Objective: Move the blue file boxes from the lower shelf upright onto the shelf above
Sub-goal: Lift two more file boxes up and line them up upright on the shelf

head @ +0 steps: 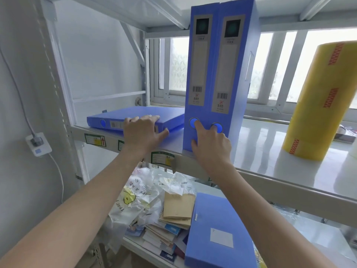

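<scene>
Two blue file boxes (218, 74) stand upright side by side on the upper shelf (270, 144), spines facing me. My right hand (209, 146) presses against their lower spines, with fingertips at the round finger holes. A third blue file box (135, 117) lies flat on the same shelf to the left; my left hand (144, 134) grips its near right corner. Another blue file box (218, 235) lies flat on the lower shelf below, under my right forearm.
A large yellow roll of film (320, 99) stands on the upper shelf at right. Plastic bags (143, 198), brown envelopes (179, 207) and booklets clutter the lower shelf. A wall socket (38, 144) with a cable is left of the rack post.
</scene>
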